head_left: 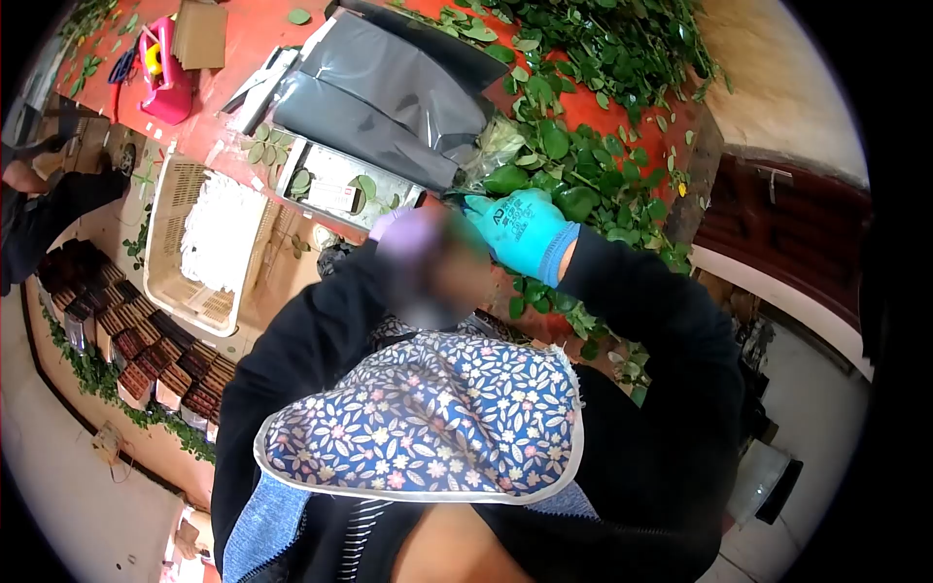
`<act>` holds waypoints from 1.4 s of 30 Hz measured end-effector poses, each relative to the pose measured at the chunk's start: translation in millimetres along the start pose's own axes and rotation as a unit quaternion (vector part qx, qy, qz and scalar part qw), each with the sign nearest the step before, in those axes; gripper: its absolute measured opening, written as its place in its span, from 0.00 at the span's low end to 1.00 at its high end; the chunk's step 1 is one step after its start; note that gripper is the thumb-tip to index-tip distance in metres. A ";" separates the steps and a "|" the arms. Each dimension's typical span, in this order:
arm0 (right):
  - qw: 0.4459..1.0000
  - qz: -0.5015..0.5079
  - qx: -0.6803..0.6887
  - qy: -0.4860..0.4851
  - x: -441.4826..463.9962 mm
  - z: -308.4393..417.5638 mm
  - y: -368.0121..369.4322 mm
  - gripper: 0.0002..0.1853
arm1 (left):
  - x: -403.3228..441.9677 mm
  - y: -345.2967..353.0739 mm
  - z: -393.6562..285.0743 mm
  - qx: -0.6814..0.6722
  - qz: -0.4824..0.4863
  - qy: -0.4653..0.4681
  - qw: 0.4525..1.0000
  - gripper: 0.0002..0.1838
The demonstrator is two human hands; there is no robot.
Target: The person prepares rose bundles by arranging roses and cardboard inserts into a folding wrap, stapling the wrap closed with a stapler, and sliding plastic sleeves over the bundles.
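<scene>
My right hand (525, 233), in a teal glove with dark print, is at the table's edge with its fingers curled in. What it holds, if anything, is hidden by the glove and leaves. My left hand (400, 233), in a purple glove, is close beside it; a blurred patch covers most of it, fingers included. Just beyond both hands lie dark grey wrapping sheets (374, 92) with a glossy clear film. Leafy green stems (573, 180) spread past my right hand. Near my left hand is a metal tray (389, 183) with a white label and loose leaves.
The red table (107, 68) carries a pink tape dispenser (165, 83), brown cardboard (199, 37) and a heap of foliage (622, 49). A cream plastic basket (160, 233) of white pieces stands left. Beyond it are stacked dark bundles (160, 340) and another person's leg (83, 194).
</scene>
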State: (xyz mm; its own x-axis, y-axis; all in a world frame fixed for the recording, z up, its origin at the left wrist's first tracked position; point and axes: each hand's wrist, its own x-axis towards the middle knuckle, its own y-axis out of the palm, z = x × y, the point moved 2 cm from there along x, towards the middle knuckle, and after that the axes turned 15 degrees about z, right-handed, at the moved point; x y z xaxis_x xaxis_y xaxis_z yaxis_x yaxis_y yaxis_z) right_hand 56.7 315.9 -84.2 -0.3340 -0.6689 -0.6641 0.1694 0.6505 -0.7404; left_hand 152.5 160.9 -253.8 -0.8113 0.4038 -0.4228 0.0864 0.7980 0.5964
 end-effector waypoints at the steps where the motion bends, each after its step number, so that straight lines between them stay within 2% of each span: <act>1: 1.000 -0.005 0.005 0.000 0.9 -1.1 -2.0 0.12 | 5.8 6.9 -24.3 -0.043 -0.018 -0.019 0.999 0.06; 2: 0.999 -0.007 0.035 0.003 0.9 -0.5 -5.4 0.12 | 11.2 14.1 -48.8 -0.087 -0.037 -0.037 0.995 0.06; 3: 0.999 -0.011 0.033 -0.003 3.7 -0.9 -0.2 0.12 | 31.5 -9.8 -18.9 0.083 -0.039 0.010 0.996 0.06; 5: 0.997 0.022 0.066 -0.038 14.8 -3.4 23.2 0.21 | 41.8 3.6 -26.3 0.120 -0.102 -0.038 0.987 0.06; 6: 0.997 0.018 0.061 -0.045 14.9 -2.7 26.4 0.21 | 43.4 7.1 -26.9 0.118 -0.121 -0.037 0.985 0.10; 7: 0.996 -0.024 0.076 -0.051 13.8 -1.8 27.7 0.19 | 43.0 12.7 -25.6 0.107 -0.180 -0.026 0.977 0.10; 8: 0.992 -0.066 0.091 -0.056 12.4 0.0 28.6 0.18 | 45.9 12.0 -24.1 0.136 -0.191 -0.051 0.971 0.10; 9: 0.992 -0.068 0.088 -0.063 6.5 7.0 18.1 0.18 | 48.4 8.3 -22.8 0.164 -0.201 -0.077 0.963 0.10; 10: 0.995 -0.052 0.081 -0.038 -4.3 17.7 1.8 0.18 | 43.5 7.0 -31.5 0.182 -0.152 -0.114 0.965 0.13; 11: 0.997 -0.035 0.074 -0.012 -13.6 27.2 -5.5 0.18 | 39.6 1.6 -30.0 0.264 -0.188 -0.133 0.936 0.11; 12: 0.994 -0.053 0.093 -0.033 -19.5 33.9 -4.3 0.20 | 37.6 -9.0 -27.4 0.349 -0.140 -0.137 0.916 0.11; 13: 0.977 -0.122 0.154 -0.079 -27.4 40.7 -4.5 0.20 | 29.2 -8.1 -40.1 0.431 -0.089 -0.140 0.887 0.10; 14: 0.972 -0.126 0.183 -0.078 -32.7 45.4 -5.2 0.20 | 21.2 -3.8 -50.6 0.480 -0.019 -0.169 0.860 0.13; 15: 0.965 -0.132 0.212 -0.075 -36.2 48.8 -6.9 0.20 | 14.3 4.5 -52.8 0.453 -0.008 -0.138 0.881 0.15; 17: 0.968 -0.117 0.214 -0.053 -38.6 52.3 -17.5 0.20 | 13.8 21.9 -55.6 0.331 0.008 -0.157 0.930 0.21; 18: 0.966 -0.133 0.221 -0.037 -36.7 52.0 -20.3 0.20 | 29.7 20.0 -49.9 0.443 -0.027 -0.126 0.887 0.22; 19: 0.962 -0.148 0.228 -0.021 -34.5 53.1 -24.2 0.21 | 47.5 15.3 -40.3 0.516 0.000 -0.104 0.850 0.17; 21: 0.959 -0.164 0.233 0.005 -36.6 55.8 -42.0 0.20 | 60.1 3.7 -18.4 0.366 0.081 -0.047 0.926 0.18; 23: 0.944 -0.186 0.271 0.003 -40.4 52.8 -57.3 0.19 | 62.9 -12.0 -2.3 0.226 0.174 -0.029 0.958 0.18; 24: 0.936 -0.207 0.285 -0.008 -45.7 48.1 -55.7 0.20 | 30.2 5.3 -55.5 0.250 0.170 -0.222 0.927 0.16; 25: 0.916 -0.271 0.297 -0.003 -47.2 48.8 -57.8 0.17 | 11.0 -5.9 -73.4 0.272 0.212 -0.233 0.909 0.16; 26: 0.900 -0.307 0.309 0.025 -53.0 51.6 -71.7 0.15 | -16.4 -25.4 -99.3 0.338 0.159 -0.186 0.909 0.15; 27: 0.882 -0.286 0.373 0.019 -49.7 52.4 -64.6 0.15 | -41.3 -45.7 -125.4 0.405 0.112 -0.140 0.897 0.16; 28: 0.871 -0.266 0.413 0.021 -48.0 54.1 -65.5 0.16 | -67.5 -72.1 -152.0 0.427 0.006 -0.064 0.902 0.14; 29: 0.857 -0.247 0.451 0.025 -45.5 55.5 -66.2 0.16 | -96.2 -111.1 -185.3 0.434 -0.178 0.038 0.882 0.13; 30: 0.842 -0.228 0.488 0.031 -42.3 56.8 -66.7 0.17 | -119.6 -147.3 -216.3 0.456 -0.340 0.127 0.813 0.12; 31: 0.846 -0.225 0.481 0.042 -39.1 60.2 -65.2 0.17 | -135.2 -180.6 -242.3 0.485 -0.465 0.187 0.717 0.11; 32: 0.842 -0.223 0.491 0.020 -27.0 66.9 -78.2 0.16 | -147.5 -208.2 -273.4 0.566 -0.520 0.233 0.596 0.13; 33: 0.864 -0.222 0.452 -0.007 -13.9 72.2 -103.9 0.16 | -150.0 -227.0 -298.4 0.550 -0.521 0.193 0.624 0.17; 35: 0.888 -0.243 0.388 -0.055 24.7 89.4 -135.8 0.17 | -125.8 -274.7 -318.2 0.610 -0.513 0.123 0.591 0.23; 37: 0.908 -0.198 0.358 -0.091 56.7 105.0 -163.7 0.17 | -98.2 -292.6 -334.6 0.524 -0.411 0.006 0.746 0.28; 38: 0.911 -0.185 0.356 -0.091 58.4 106.1 -182.0 0.17 | -88.0 -277.9 -341.7 0.408 -0.365 -0.013 0.837 0.26; 40: 0.916 -0.159 0.357 -0.086 82.4 123.3 -202.7 0.17 | -51.0 -330.3 -311.7 0.298 -0.316 0.074 0.898 0.20; 41: 0.917 -0.154 0.359 -0.076 91.3 129.4 -210.0 0.17 | -45.2 -337.5 -306.1 0.255 -0.287 0.102 0.918 0.17; 42: 0.901 -0.174 0.391 -0.079 96.9 135.6 -216.1 0.16 | -59.0 -320.5 -309.4 0.224 -0.272 0.170 0.921 0.14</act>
State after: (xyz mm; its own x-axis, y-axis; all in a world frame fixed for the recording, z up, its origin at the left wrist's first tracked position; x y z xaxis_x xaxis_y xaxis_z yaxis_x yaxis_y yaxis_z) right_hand 113.5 61.7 -2.7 -0.3671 -0.8663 -0.3388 0.7012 -0.0184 -0.7127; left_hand -6.2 -257.1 -208.9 -0.9323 -0.2120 -0.2932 -0.2178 0.9759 -0.0130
